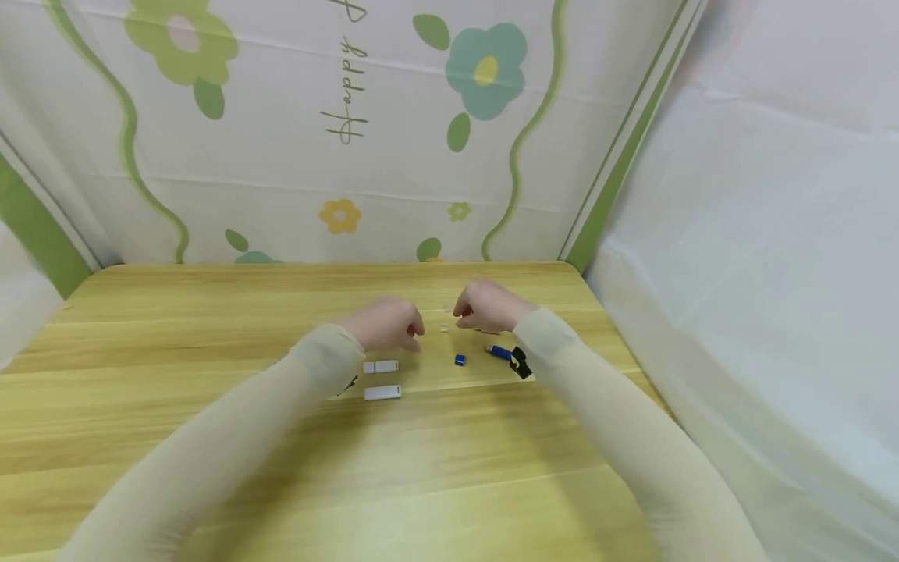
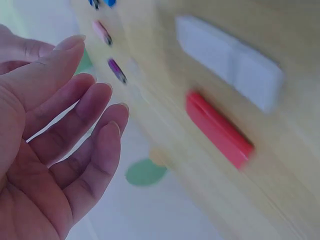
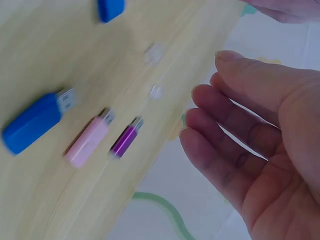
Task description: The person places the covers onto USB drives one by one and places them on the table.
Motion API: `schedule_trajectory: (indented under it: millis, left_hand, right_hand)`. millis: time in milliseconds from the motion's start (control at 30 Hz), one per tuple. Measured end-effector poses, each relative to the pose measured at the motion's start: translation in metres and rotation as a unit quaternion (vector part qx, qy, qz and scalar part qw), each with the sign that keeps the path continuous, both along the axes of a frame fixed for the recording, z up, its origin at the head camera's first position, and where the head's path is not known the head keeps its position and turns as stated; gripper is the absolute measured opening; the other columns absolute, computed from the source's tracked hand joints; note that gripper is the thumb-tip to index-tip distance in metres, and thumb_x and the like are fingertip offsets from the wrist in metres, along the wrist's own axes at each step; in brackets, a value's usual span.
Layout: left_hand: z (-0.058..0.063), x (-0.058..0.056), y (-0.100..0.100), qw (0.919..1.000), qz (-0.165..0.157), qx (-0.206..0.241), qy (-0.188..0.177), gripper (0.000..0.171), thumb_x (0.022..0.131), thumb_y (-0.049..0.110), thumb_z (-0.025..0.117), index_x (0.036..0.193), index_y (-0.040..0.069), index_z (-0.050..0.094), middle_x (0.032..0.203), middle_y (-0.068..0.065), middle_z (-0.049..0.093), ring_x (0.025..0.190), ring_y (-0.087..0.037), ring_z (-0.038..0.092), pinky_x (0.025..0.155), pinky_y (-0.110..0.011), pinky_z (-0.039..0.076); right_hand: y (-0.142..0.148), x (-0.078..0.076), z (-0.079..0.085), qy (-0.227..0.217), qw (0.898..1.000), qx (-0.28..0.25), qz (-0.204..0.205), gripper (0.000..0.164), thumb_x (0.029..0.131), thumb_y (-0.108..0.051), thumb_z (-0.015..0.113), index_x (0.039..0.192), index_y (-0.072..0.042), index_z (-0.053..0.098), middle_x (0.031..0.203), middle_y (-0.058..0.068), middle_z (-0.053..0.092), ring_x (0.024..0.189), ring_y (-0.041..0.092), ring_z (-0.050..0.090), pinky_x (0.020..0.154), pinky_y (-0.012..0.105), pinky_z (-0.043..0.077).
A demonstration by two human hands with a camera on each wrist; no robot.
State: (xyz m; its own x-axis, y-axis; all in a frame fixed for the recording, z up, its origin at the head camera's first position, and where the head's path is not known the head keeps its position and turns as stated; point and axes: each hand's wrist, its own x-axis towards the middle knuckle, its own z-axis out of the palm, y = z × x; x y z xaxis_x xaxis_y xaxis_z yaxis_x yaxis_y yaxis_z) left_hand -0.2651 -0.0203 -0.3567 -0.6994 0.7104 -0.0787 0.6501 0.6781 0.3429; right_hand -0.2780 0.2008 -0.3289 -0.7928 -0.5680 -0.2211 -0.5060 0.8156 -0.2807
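Observation:
My left hand [image 1: 388, 322] hovers over the table with loosely bent fingers, nothing in its grasp. Beneath it, the left wrist view shows a red USB stick [image 2: 218, 130] and a white USB stick [image 2: 230, 61], both blurred. My right hand [image 1: 488, 305] is also raised and holds nothing; its thumb and fingers stand apart in the right wrist view. Near it lie a blue USB stick [image 3: 37, 121], a pink USB stick [image 3: 89, 138] and a purple USB stick [image 3: 126, 138], metal plugs bare. Two small clear caps [image 3: 156, 92] and a blue cap [image 3: 110, 9] lie between the hands.
A second white stick [image 1: 382, 393] lies nearer to me, parallel to the other. The wooden table [image 1: 449, 484] ends at a flower-printed curtain [image 1: 393, 172] behind, and white cloth [image 1: 758, 234] hangs on the right.

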Motion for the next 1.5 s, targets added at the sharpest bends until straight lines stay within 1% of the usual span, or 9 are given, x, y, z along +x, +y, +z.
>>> schedule_trajectory:
  millis: [200,433,533,667,767,900,1067,1233,1500]
  left_hand:
    - [-0.005,0.003,0.03,0.9993,-0.037,-0.01,-0.001,0.03,0.085,0.018,0.08,0.108,0.0,0.074,0.087,-0.002,0.069,0.078,-0.014,0.06,0.077,-0.031,0.052]
    - [-0.013,0.005,0.056,0.9984,-0.042,-0.034,-0.013,0.029,0.087,0.017,0.078,0.111,0.002,0.073,0.094,-0.004,0.069,0.083,-0.015,0.061,0.081,-0.031,0.052]
    - [-0.019,0.004,0.064,0.9984,-0.041,-0.035,-0.018,0.029,0.087,0.015,0.078,0.112,0.002,0.073,0.097,-0.006,0.07,0.086,-0.017,0.063,0.083,-0.032,0.052]
    - [-0.03,-0.001,0.07,0.9983,-0.027,-0.038,-0.034,0.029,0.087,0.016,0.079,0.112,0.003,0.073,0.102,-0.005,0.071,0.09,-0.016,0.064,0.086,-0.031,0.053]
    - [-0.037,-0.006,0.072,0.9981,-0.02,-0.041,-0.041,0.027,0.086,0.018,0.079,0.11,0.005,0.074,0.098,-0.003,0.071,0.087,-0.014,0.064,0.085,-0.031,0.053]
    - [-0.036,-0.006,0.075,0.998,-0.021,-0.045,-0.04,0.019,0.087,0.017,0.079,0.103,0.007,0.076,0.09,0.0,0.07,0.081,-0.013,0.062,0.082,-0.031,0.053]
    - [-0.033,-0.004,0.078,0.9976,-0.03,-0.054,-0.03,0.009,0.088,0.017,0.077,0.094,0.009,0.076,0.083,0.003,0.067,0.075,-0.012,0.058,0.077,-0.029,0.052]
    - [-0.034,-0.004,0.082,0.9972,-0.036,-0.061,-0.023,0.009,0.089,0.017,0.076,0.093,0.009,0.074,0.083,0.003,0.066,0.074,-0.012,0.057,0.074,-0.027,0.051]
    - [-0.037,-0.008,0.087,0.9961,-0.046,-0.073,-0.018,0.011,0.088,0.015,0.076,0.083,0.009,0.07,0.074,0.003,0.063,0.066,-0.011,0.055,0.066,-0.025,0.05]
  right_hand:
    - [0.019,0.006,-0.009,-0.002,1.0,0.02,-0.001,0.024,0.093,-0.014,0.07,0.113,0.0,0.072,0.107,0.01,0.071,0.095,0.02,0.067,0.084,0.032,0.054]
    - [0.043,0.013,-0.024,0.012,1.0,0.025,0.003,0.017,0.092,-0.012,0.072,0.104,-0.001,0.076,0.096,0.007,0.072,0.084,0.017,0.066,0.077,0.031,0.055]
    - [0.052,0.014,-0.031,0.019,0.999,0.029,-0.009,0.017,0.091,-0.013,0.072,0.103,-0.001,0.076,0.093,0.006,0.072,0.079,0.015,0.065,0.076,0.031,0.055]
    - [0.06,0.015,-0.04,0.022,0.999,0.035,-0.032,0.019,0.091,-0.016,0.074,0.103,-0.002,0.076,0.091,0.005,0.071,0.078,0.013,0.064,0.076,0.032,0.055]
    - [0.063,0.015,-0.046,0.02,0.998,0.032,-0.043,0.018,0.09,-0.018,0.075,0.101,-0.003,0.076,0.09,0.004,0.071,0.077,0.014,0.063,0.076,0.032,0.055]
    - [0.065,0.015,-0.054,0.019,0.999,0.024,-0.042,0.016,0.089,-0.022,0.076,0.096,-0.007,0.077,0.085,-0.001,0.069,0.072,0.01,0.06,0.072,0.029,0.054]
    - [0.066,0.016,-0.058,0.025,0.999,0.023,-0.032,0.01,0.089,-0.019,0.076,0.088,-0.009,0.077,0.079,-0.004,0.067,0.068,0.01,0.055,0.067,0.028,0.05]
    - [0.067,0.017,-0.061,0.04,0.999,0.026,-0.027,0.009,0.09,-0.017,0.075,0.085,-0.009,0.077,0.075,-0.005,0.065,0.066,0.011,0.053,0.066,0.028,0.048]
    - [0.07,0.015,-0.069,0.056,0.997,0.051,-0.008,0.028,0.092,-0.019,0.073,0.066,-0.014,0.065,0.059,-0.005,0.053,0.053,0.009,0.044,0.053,0.024,0.039]
